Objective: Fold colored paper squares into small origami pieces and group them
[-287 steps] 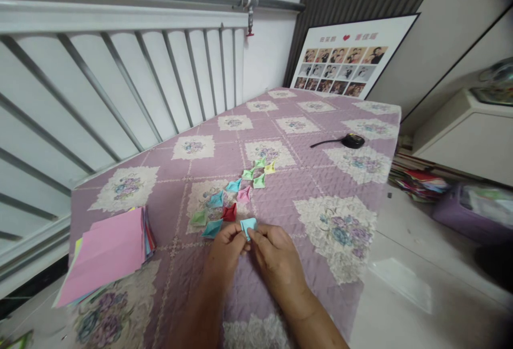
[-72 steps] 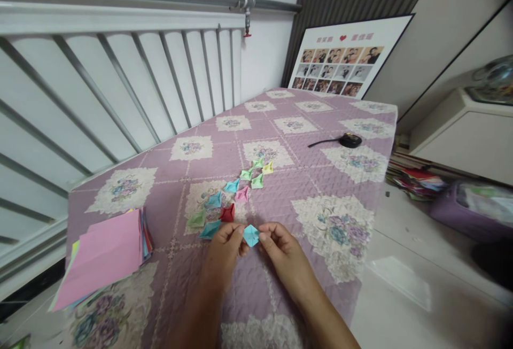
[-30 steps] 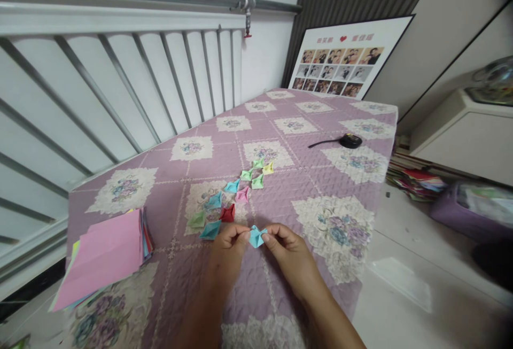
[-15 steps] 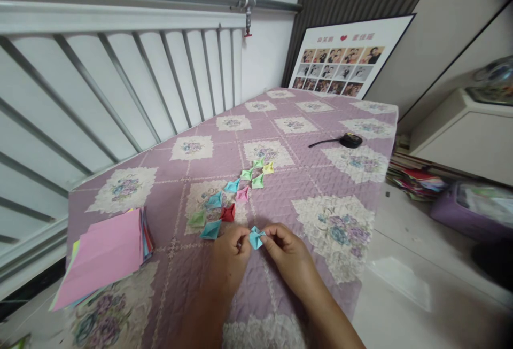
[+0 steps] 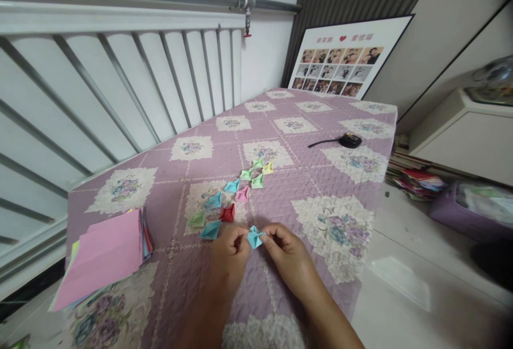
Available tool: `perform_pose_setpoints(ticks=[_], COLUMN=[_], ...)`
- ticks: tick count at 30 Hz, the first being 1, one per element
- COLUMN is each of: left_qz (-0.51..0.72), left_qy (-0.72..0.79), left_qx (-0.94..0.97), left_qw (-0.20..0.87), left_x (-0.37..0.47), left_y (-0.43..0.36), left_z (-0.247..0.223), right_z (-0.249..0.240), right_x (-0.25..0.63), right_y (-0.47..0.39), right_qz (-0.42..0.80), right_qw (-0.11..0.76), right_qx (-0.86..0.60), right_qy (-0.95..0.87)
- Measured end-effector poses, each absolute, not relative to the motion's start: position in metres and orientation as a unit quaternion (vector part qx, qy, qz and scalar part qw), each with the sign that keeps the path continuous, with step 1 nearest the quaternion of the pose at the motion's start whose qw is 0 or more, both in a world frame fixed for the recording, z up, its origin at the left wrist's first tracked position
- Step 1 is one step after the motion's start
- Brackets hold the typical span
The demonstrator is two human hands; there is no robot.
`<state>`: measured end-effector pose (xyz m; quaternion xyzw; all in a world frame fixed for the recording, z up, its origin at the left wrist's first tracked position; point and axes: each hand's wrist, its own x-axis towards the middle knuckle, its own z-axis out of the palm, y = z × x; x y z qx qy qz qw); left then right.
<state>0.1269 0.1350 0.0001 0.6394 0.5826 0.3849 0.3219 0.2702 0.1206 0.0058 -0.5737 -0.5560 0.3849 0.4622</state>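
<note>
Between both hands is a small light-blue folded paper boat [image 5: 255,238], held just above the cloth. My left hand [image 5: 231,247] pinches its left tip between thumb and forefinger. On the opposite tip, my right hand [image 5: 285,247] is closed with thumb and forefinger. Beyond the hands, several similar folded pieces stand in two slanting rows. Nearest to my left hand are a blue one [image 5: 210,230], a red one [image 5: 227,213] and a green one [image 5: 196,219]. Farther up sit a pink one [image 5: 242,194] and a yellow one [image 5: 268,168].
A stack of coloured paper [image 5: 102,258], pink on top, lies at the left table edge. A black tape-like object with a strap [image 5: 350,140] rests at the right. The quilted purple tablecloth [image 5: 280,204] reaches a white radiator [image 5: 120,82]. A photo board [image 5: 348,60] leans behind.
Almost nothing differs. Both hands still grip the light-blue paper boat in the same spot, with a slight shift of the fingers of my left hand.
</note>
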Motion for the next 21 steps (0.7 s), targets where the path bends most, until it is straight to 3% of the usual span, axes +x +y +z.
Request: perform_pose_setpoints(ticks=[11, 21], left_qz=[0.308, 0.316], left_qy=[0.585, 0.577], left_qx=[0.692, 0.696], left_qw=[0.289, 0.288], left_x=[0.1231, 0.1225], left_y=[0.1345, 0.1344], left_z=[-0.0016, -0.0043], right_z=[0.0092, 0.0099], right_x=[0.2743, 0.2742], right_y=[0.1215, 0.1209], right_qz=[0.347, 0.339], right_qw=[0.446, 0.443], right_qx=[-0.584, -0.577], right_qy=[-0.583, -0.596])
